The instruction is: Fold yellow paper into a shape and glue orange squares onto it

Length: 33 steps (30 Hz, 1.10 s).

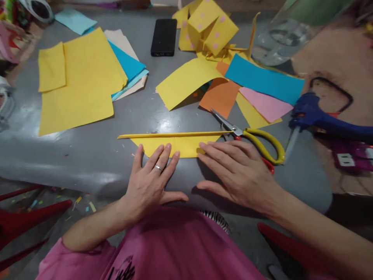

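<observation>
My left hand (151, 179) and my right hand (236, 171) lie flat with fingers spread, pressing the near edge of the folded yellow paper (175, 143) on the grey table (87, 155); they grip nothing. I think the paper is very light, thin and a little slippery, so I hold it by pressing down, best close to the fold. The scissors (250, 138) lie just beside my right hand. I can read no writing or brand anywhere.
</observation>
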Available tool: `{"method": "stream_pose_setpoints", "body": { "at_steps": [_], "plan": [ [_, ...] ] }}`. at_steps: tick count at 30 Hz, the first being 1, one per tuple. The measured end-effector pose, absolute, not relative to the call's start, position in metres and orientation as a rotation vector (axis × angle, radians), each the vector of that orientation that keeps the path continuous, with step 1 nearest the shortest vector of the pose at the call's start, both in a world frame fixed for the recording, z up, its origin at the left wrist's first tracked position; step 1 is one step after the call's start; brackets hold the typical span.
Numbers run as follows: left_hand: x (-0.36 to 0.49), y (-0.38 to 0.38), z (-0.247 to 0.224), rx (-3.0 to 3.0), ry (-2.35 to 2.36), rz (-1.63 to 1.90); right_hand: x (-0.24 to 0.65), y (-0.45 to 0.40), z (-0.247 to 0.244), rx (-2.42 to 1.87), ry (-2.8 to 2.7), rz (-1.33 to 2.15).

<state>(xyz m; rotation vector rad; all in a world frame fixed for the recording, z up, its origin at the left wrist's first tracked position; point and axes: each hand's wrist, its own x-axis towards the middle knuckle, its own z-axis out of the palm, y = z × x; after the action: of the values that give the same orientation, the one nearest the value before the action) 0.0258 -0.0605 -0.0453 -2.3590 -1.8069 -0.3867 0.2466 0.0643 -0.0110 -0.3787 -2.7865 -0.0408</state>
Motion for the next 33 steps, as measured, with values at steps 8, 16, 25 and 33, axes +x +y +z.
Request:
{"method": "stream_pose_setpoints", "body": {
  "at_steps": [8,16,25,33],
  "plan": [
    [0.027,-0.06,-0.052,-2.367,-1.872,-0.466,0.214,0.058,-0.035,-0.389,-2.757,0.235],
    [0.024,-0.061,-0.054,-2.373,-1.82,-0.518,0.211,0.055,-0.034,-0.363,-2.756,0.065],
    [0.004,-0.073,-0.045,-2.35,-1.847,-0.365,0.206,0.056,-0.024,-0.344,-2.801,-0.066],
    [-0.029,-0.095,-0.033,-2.268,-1.871,-0.302,0.203,0.054,-0.024,-0.341,-2.789,-0.134]
  ]
}}
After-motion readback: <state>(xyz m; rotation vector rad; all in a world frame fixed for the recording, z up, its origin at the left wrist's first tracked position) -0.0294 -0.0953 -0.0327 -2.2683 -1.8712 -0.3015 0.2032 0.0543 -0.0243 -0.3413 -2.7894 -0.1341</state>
